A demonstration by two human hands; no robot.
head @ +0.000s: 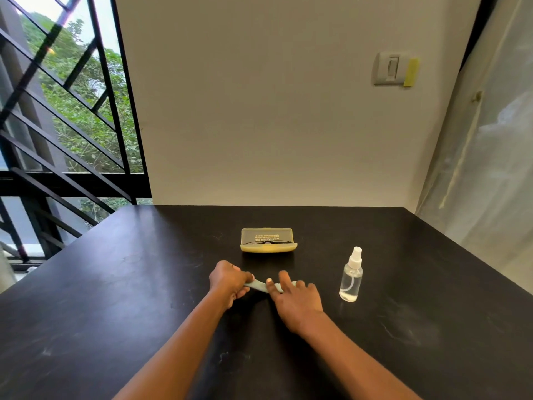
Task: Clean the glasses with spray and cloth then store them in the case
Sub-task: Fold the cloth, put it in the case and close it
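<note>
While left hand [229,280] pinches and right hand [297,298] flattens cloth [259,285] mid-frame for folding, glasses [266,241] lie cased above.

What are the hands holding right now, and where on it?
The cloth: the left hand grips its left end, and the right hand presses its right part against the table.

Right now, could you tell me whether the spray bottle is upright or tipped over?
Upright. The spray bottle stands on its base on the table, nozzle on top.
</note>
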